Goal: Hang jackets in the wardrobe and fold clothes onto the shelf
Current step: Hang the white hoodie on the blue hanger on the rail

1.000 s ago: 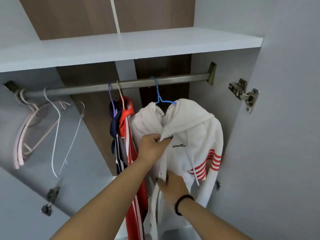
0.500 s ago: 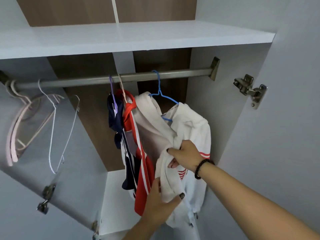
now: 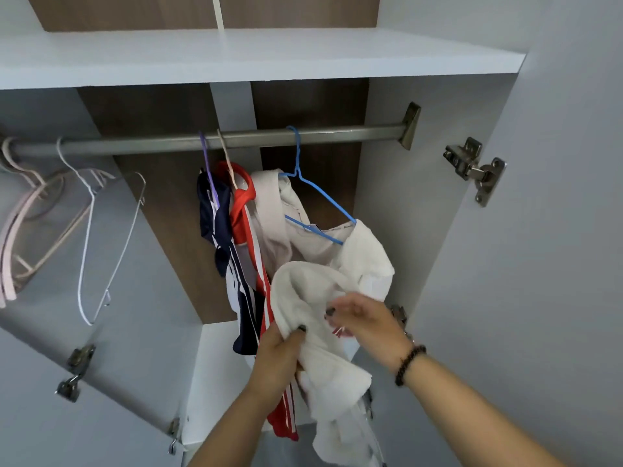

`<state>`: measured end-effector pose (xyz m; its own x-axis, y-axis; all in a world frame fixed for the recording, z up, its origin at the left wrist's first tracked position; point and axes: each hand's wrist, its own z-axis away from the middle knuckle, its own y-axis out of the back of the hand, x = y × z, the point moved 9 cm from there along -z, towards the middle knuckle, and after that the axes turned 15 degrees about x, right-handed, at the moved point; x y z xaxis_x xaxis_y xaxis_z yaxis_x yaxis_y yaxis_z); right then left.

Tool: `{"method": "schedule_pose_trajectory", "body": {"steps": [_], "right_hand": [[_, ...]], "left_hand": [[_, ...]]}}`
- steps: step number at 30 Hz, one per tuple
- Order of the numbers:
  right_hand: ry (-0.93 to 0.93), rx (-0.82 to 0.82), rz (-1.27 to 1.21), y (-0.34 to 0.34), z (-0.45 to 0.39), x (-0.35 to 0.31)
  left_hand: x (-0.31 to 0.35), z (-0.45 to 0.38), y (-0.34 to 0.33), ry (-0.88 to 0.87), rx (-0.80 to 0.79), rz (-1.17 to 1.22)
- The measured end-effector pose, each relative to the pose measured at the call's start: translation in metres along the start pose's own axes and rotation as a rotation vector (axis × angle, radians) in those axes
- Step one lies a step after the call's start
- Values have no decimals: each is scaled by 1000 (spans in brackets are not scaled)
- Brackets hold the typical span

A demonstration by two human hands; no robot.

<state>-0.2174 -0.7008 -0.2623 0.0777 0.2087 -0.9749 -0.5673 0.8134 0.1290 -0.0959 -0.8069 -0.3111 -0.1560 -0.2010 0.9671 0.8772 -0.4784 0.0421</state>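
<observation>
Nearest, at 6 o'clock, the left hand [image 3: 279, 358] grips a bunched fold of the white hoodie [image 3: 323, 332], fingers curled round the cloth. Just beside it at 4 o'clock the right hand [image 3: 367, 323], blurred, lies against the same fabric with loosely bent fingers; whether it pinches the cloth cannot be told. The hoodie hangs crookedly from a blue hanger [image 3: 317, 197], one shoulder slipped off. At its 9 o'clock a red jacket [image 3: 249, 230] and a navy jacket [image 3: 215, 227] hang touching it. Farther up, the rail [image 3: 337, 134] carries all three, with bare hangers [image 3: 87, 237] at far 9 o'clock. The shelf [image 3: 269, 62] spans 12 o'clock.
</observation>
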Motion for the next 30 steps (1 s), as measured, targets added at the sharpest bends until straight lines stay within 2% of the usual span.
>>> {"method": "schedule_pose_trajectory", "body": {"steps": [3,6,8,10,11,13,15,17,23,27,30], "right_hand": [[-54,-34,25,17,26,53],[-120,-181,-20,12,51,82],[-89,-217,132,9,60,101],[7,-182,421,14,58,120],[25,-133,487,18,55,127],[14,13,432,33,49,129],[15,219,317,54,42,125],[23,321,159,65,40,112],[41,128,-196,42,45,53],[186,38,-2,15,61,24],[282,46,105,-2,64,13]], "left_hand": [[4,-1,-2,76,11,134],[6,3,-6,108,5,205],[7,5,-8,133,2,255],[9,7,-8,157,9,288],[10,7,-8,166,11,296],[12,8,-6,181,8,313],[13,9,-3,200,-1,351],[13,9,2,222,0,384],[14,7,14,283,0,465],[20,4,23,285,-14,476],[19,8,26,293,-21,445]]}}
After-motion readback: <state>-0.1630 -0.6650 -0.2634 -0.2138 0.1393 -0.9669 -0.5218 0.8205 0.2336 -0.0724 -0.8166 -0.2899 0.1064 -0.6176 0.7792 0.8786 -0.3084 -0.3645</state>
